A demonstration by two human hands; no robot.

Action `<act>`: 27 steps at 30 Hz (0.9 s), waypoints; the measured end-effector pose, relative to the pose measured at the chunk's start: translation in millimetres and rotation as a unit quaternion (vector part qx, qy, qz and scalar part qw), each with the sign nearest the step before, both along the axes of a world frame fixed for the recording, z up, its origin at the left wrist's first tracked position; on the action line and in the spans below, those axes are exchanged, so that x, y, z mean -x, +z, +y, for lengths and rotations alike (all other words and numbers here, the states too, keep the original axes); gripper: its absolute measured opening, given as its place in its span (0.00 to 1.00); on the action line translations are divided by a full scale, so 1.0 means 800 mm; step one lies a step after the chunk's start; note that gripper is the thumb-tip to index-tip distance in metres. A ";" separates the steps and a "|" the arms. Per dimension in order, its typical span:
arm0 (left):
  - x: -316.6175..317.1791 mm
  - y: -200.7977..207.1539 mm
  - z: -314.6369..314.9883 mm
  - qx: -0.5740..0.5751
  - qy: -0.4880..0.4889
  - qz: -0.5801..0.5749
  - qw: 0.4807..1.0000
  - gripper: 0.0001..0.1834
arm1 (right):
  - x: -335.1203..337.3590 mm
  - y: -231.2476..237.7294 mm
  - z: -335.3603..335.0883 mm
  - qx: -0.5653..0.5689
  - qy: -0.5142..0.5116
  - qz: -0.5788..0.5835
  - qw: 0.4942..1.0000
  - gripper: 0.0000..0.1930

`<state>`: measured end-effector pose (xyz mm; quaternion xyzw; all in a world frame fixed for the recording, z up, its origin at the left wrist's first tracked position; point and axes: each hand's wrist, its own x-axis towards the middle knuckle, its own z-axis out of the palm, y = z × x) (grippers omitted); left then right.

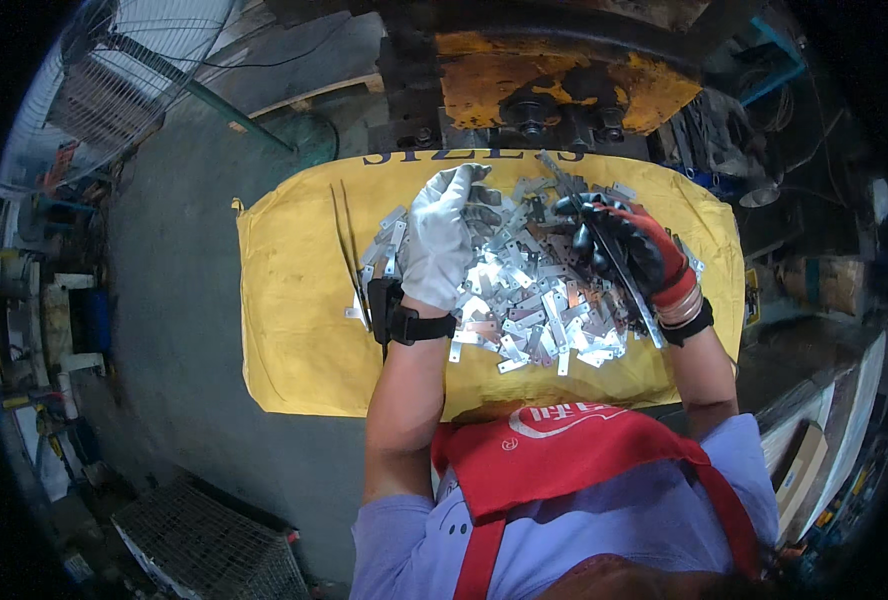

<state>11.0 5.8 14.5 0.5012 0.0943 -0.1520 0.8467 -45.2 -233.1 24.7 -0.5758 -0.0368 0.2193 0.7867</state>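
Note:
My left hand (442,235), in a white glove, is over the left side of a heap of small flat metal pieces with holes (524,315). Its fingers curve to the right with a gap between them, and nothing shows in them. In a black and red glove, my right hand (624,245) is closed around a long, narrow metal strip (619,265). This strip slants from the far middle of the heap back to my right wrist. Left of the heap, a pair of long thin dark tongs or rods (348,250) rests on the yellow sheet (294,300) beneath everything.
Beyond the sheet's far edge stands a heavy machine with a worn orange block (564,90) and bolts. A green post (234,115) on a round base is at the far left. A wire basket (209,540) sits on the floor at the near left; a cardboard box (802,470) lies near right.

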 end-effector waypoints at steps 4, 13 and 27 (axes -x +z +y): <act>-0.006 -0.004 0.002 0.026 0.011 0.002 1.000 0.13 | 0.001 0.009 0.002 -0.092 0.004 0.107 0.990 0.18; -0.001 -0.027 0.012 -0.066 0.049 -0.190 0.978 0.12 | 0.034 0.005 0.035 0.093 -0.081 -0.003 0.992 0.16; -0.005 -0.025 0.000 0.080 0.025 -0.043 0.996 0.07 | 0.049 0.032 0.044 0.032 -0.056 0.037 0.997 0.19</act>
